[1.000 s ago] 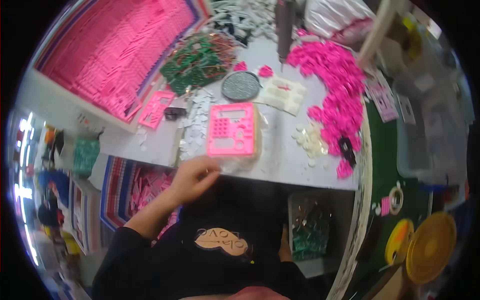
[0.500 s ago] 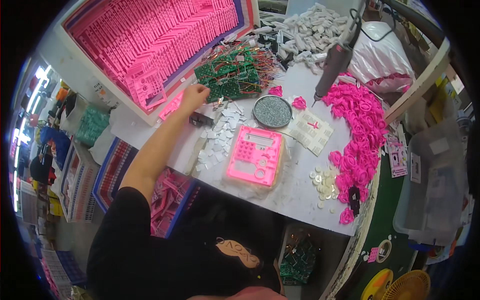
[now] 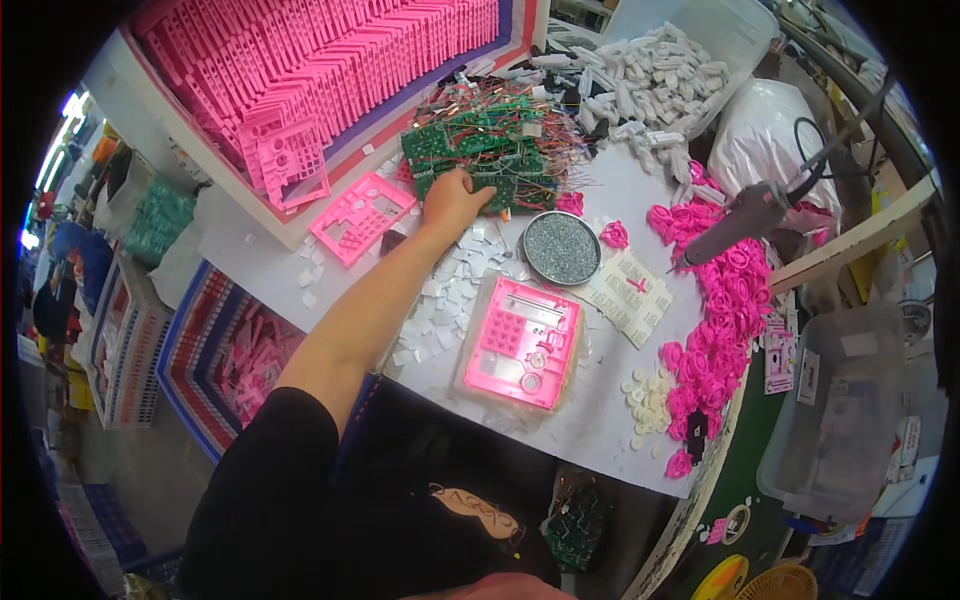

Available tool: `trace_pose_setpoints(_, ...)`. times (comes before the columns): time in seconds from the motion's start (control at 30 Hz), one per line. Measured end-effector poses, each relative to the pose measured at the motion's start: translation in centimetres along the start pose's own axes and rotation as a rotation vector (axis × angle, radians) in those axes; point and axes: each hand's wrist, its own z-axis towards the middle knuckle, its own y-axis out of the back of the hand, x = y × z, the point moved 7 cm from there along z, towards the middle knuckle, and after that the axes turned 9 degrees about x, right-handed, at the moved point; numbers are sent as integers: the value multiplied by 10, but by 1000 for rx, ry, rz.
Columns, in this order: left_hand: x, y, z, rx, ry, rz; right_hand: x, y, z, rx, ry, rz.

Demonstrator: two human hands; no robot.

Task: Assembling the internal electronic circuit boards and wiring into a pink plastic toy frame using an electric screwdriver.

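My left hand (image 3: 455, 200) is stretched far across the white table (image 3: 590, 430), its fingers curled at the near edge of a pile of green circuit boards (image 3: 490, 150) with coloured wires. Whether it grips a board is hidden. A flat pink frame (image 3: 362, 215) lies just left of the hand. Small white squares (image 3: 450, 300) are scattered beside my forearm. A pink toy housing with a keypad (image 3: 525, 345) sits in front of me, with a round tin of grey bits (image 3: 560, 248) behind it. My right hand is out of sight.
Rows of pink frames (image 3: 330, 70) fill a tray at the back left. A hanging power screwdriver (image 3: 735, 222) dangles over a heap of small pink parts (image 3: 730, 290). White parts (image 3: 660, 70) pile up at the back. A crate of pink pieces (image 3: 250, 350) stands under the table's left side.
My left hand went from the table's near edge out to the far pile of green circuit boards. The view tilted up, so the table sits lower in the picture.
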Motion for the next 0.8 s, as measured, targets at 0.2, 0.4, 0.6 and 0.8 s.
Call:
trace_pose_setpoints(0.2,13,-18,11,-18,14,-257,5,8,-4,62,6,-12)
trace_pose_setpoints(0.4,-3,-50,8,171,287,-758,6,13,-12,99,12,-15)
trace_pose_setpoints(0.6,-38,-24,4,-70,-61,-108,12,18,-16,130,40,-16)
trace_pose_setpoints(0.8,-49,-10,-6,24,-147,-137,23,27,-24,186,78,-28)
